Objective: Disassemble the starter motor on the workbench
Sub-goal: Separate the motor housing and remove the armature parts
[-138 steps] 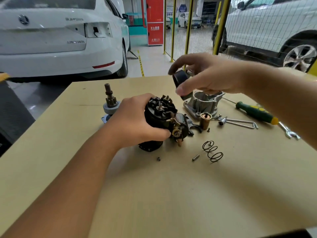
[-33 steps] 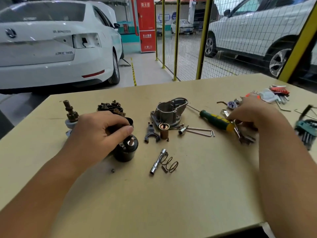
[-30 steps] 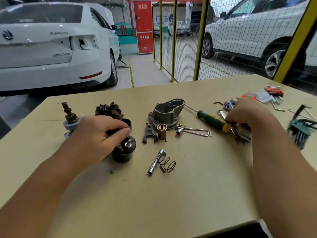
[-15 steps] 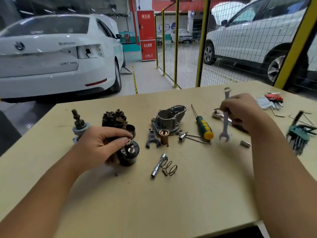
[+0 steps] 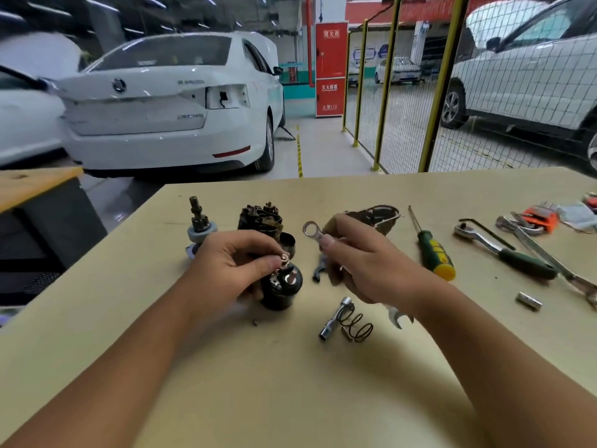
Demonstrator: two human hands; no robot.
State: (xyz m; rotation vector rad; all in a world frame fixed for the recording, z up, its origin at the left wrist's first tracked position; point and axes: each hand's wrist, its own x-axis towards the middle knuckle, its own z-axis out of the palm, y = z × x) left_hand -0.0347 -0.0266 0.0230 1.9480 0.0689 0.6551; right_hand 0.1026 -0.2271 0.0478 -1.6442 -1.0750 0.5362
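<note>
A black solenoid point(image 5: 282, 287) with copper studs on top stands on the workbench point(image 5: 290, 383), and my left hand point(image 5: 231, 263) grips it from the left, thumb by a stud. My right hand point(image 5: 358, 266) holds a combination wrench point(image 5: 312, 230); its ring end points up-left just right of the solenoid, and its open end sticks out below my wrist. Behind the solenoid stand the brush holder assembly point(image 5: 260, 218) and the pinion shaft point(image 5: 200, 221). My right hand partly hides the grey aluminium housing point(image 5: 378, 215).
A socket extension point(image 5: 334, 318) and a coil spring point(image 5: 357, 326) lie in front of my right hand. To the right lie a green screwdriver point(image 5: 433, 250), a ratchet point(image 5: 504, 250), a small socket point(image 5: 528, 300) and several wrenches and hex keys point(image 5: 539, 218).
My right hand picked the wrench off the tool pile at the right and carried it left to the solenoid. My left hand stayed on the solenoid.
</note>
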